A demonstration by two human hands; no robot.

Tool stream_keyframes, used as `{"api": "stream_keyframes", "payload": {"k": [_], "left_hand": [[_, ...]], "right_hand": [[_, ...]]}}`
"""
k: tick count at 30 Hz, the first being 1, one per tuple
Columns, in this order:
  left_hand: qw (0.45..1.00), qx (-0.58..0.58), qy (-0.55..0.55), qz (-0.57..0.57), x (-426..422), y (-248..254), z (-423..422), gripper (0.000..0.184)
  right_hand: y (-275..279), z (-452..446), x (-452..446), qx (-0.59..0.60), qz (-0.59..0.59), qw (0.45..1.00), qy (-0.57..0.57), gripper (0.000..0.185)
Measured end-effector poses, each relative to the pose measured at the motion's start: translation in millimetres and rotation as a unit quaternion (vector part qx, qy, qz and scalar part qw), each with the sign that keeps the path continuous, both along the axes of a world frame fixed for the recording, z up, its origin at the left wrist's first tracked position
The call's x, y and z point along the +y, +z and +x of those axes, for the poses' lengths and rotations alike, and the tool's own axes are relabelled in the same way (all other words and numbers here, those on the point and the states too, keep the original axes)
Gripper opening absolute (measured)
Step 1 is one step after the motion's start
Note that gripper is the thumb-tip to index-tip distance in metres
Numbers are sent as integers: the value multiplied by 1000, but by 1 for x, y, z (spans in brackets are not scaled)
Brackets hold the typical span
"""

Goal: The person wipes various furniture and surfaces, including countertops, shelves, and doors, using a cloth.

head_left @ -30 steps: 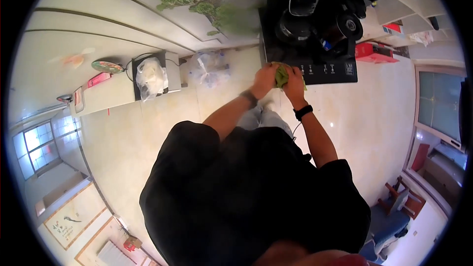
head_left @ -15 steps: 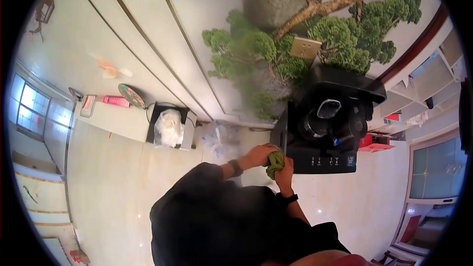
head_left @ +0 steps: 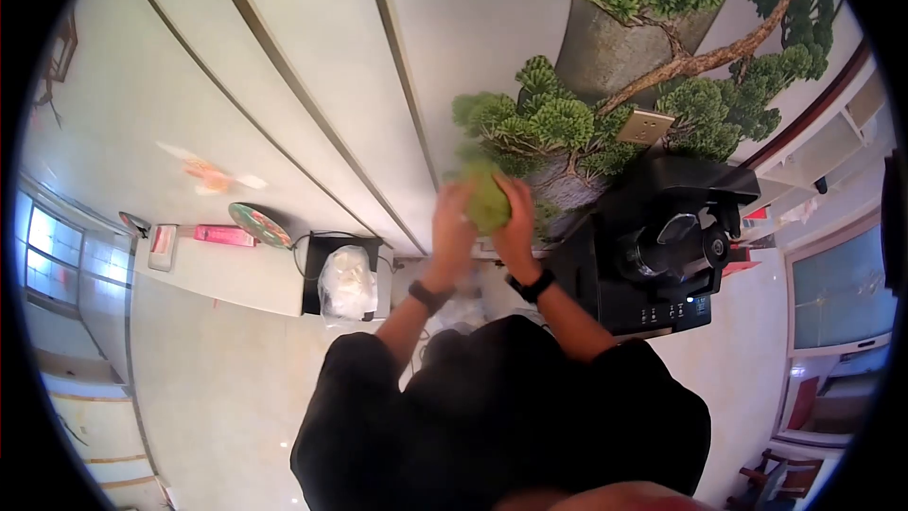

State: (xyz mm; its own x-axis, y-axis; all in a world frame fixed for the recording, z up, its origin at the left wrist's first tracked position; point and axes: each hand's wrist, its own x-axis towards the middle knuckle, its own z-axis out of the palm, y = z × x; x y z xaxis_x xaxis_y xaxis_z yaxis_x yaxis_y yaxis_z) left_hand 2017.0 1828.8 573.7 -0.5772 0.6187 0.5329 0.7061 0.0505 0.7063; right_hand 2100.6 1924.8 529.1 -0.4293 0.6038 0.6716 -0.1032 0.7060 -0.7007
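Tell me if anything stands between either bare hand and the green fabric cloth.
Nothing visible does: the bare left hand and bare right hand both hold the green fabric cloth. The boxy black appliance stands to the right, not between hands and cloth.

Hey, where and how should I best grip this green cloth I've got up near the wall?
Probably by its two opposite sides, reaching from your body's side: left hand on the left, right hand on the right, as you hold it. The green cloth looks bunched into a lump, so squeezing from both sides should suit it. Blur hides its folds.
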Motion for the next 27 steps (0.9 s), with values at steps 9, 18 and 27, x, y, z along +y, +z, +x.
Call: {"api": "stream_keyframes", "payload": {"k": [9,18,27], "left_hand": [[983,48,-64,163,105,73,-35,68],[973,105,-134,156,152,36,-18,67],[961,135,-92,224,190,123,15,61]], "right_hand": [[109,-34,80,83,66,987,-118,55],[59,0,127,42,61,980,-184,53],[161,25,160,103,115,974,-164,54]]}}
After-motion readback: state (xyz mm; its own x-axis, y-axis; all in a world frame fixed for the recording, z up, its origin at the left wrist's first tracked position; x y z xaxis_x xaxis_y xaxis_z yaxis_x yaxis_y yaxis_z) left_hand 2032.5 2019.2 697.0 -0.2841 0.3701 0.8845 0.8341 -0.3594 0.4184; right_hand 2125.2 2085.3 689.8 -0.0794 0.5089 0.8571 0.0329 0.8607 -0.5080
